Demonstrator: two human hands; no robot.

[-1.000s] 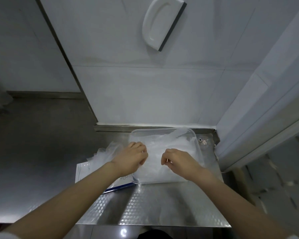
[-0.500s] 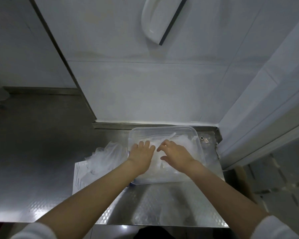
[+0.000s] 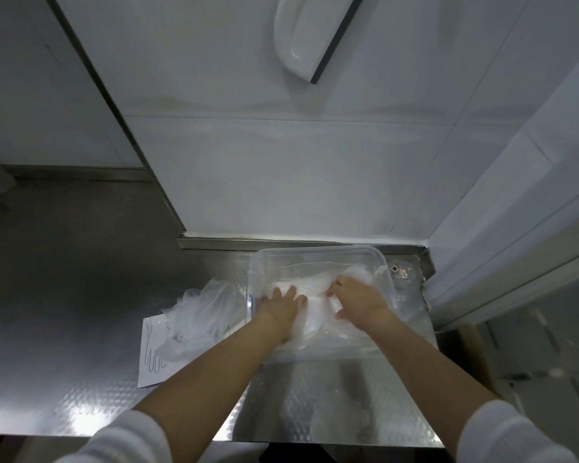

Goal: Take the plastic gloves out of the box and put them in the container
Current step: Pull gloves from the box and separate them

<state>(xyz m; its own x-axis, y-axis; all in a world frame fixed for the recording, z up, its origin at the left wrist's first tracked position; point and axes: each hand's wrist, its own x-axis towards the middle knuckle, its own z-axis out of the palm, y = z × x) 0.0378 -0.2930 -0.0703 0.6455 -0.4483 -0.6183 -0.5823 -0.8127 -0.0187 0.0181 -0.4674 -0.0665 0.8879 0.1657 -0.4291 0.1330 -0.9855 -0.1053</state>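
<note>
Head view: a person stood at a steel counter [image 3: 64,329] set into a corner of white wall panels [image 3: 281,182], both forearms reaching forward and white sleeves [image 3: 124,439] bunched at the near edge.
Container [image 3: 315,252]: a clear plastic tub with rounded corners sat on the far right of the counter, close to the metal kerb under the wall.
Plastic gloves [image 3: 311,285]: a crumpled, translucent heap lay inside the container, beneath both hands.
Left hand [image 3: 281,304]: palm down on the left part of the heap, fingers straight and spread, pressing on the film and grasping nothing.
Right hand [image 3: 355,297]: palm down on the right part of the heap, fingers stretched toward the far side and thumb splayed to the near side; it pressed flat, with nothing gripped.
Loose gloves [image 3: 208,309]: a second bundle of the same film lay outside the container, just to its left, resting on the box.
Box [image 3: 151,359]: white, lying flat on the counter left of the container, with a hand outline printed on it.
Wall tool [image 3: 301,38]: a white-handled piece with a dark edge hung high on the far wall.
Small object [image 3: 398,270]: something glinting lay just right of the container, too small to make out.
</note>
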